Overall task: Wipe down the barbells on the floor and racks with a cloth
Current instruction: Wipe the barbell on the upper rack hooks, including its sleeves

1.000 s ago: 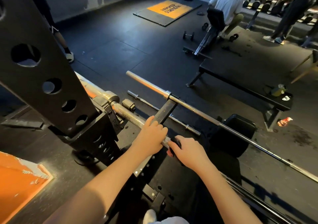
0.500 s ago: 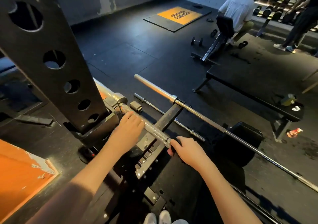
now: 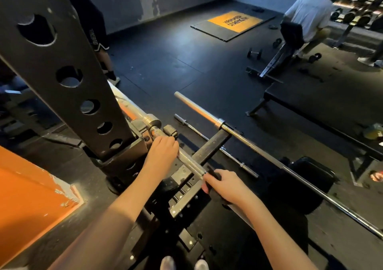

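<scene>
A steel barbell (image 3: 189,163) with a knurled shaft lies across the low arms of a black rack (image 3: 68,79). My left hand (image 3: 160,153) curls over the shaft close to its collar by the rack post. My right hand (image 3: 224,183) grips the same shaft lower down, with a dark cloth (image 3: 213,174) wrapped round the bar under its fingers. A second, longer barbell (image 3: 244,134) rests across the far end of the rack's safety arm (image 3: 211,147). A thin short bar (image 3: 207,139) lies on the floor between them.
A black bench (image 3: 323,108) stands to the right with a bottle on it. A person in a white shirt sits at an incline bench (image 3: 275,60) with dumbbells (image 3: 255,53) nearby. Another person's legs (image 3: 103,62) stand behind the rack. An orange platform (image 3: 27,191) lies at left.
My left hand has slid up the shaft toward the collar, away from my right hand, baring the knurled part between them. My right hand has stayed in place on the cloth.
</scene>
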A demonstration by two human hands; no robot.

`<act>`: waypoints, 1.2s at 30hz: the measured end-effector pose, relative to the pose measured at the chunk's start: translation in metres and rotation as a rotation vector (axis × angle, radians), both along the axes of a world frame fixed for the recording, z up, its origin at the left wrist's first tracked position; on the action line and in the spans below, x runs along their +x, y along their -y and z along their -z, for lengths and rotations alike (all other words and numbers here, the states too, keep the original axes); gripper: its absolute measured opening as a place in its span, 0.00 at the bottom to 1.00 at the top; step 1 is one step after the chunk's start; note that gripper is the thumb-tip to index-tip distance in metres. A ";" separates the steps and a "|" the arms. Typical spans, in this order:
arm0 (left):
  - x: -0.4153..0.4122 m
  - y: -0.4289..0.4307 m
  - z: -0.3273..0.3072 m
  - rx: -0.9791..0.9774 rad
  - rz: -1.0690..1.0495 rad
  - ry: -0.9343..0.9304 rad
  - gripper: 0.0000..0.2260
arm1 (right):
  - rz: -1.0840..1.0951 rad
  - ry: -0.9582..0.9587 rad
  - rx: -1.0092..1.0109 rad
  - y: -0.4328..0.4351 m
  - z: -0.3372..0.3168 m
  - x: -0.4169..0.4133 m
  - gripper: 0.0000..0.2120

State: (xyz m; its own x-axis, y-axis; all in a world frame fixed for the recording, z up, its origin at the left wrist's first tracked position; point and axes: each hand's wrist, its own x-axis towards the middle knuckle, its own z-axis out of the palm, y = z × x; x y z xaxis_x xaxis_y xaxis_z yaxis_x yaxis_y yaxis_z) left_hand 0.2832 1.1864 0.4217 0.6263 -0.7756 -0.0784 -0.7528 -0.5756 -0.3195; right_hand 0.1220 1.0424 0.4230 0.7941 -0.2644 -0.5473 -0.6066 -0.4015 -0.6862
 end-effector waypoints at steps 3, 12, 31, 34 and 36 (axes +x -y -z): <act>0.011 0.005 0.002 0.068 0.068 0.035 0.14 | -0.149 -0.120 -0.455 -0.019 -0.006 0.000 0.26; 0.019 0.009 -0.001 0.059 0.124 -0.006 0.14 | -0.077 -0.143 -0.135 -0.003 -0.003 0.013 0.11; 0.022 0.012 -0.008 0.172 0.134 -0.097 0.20 | 0.026 -0.126 0.122 0.015 0.009 -0.010 0.22; 0.020 0.012 -0.008 0.273 0.160 -0.071 0.20 | 0.164 -0.026 -0.095 0.004 0.002 -0.038 0.23; 0.020 0.013 -0.010 0.287 0.168 -0.065 0.20 | 0.122 -0.015 -0.338 -0.012 -0.008 -0.052 0.22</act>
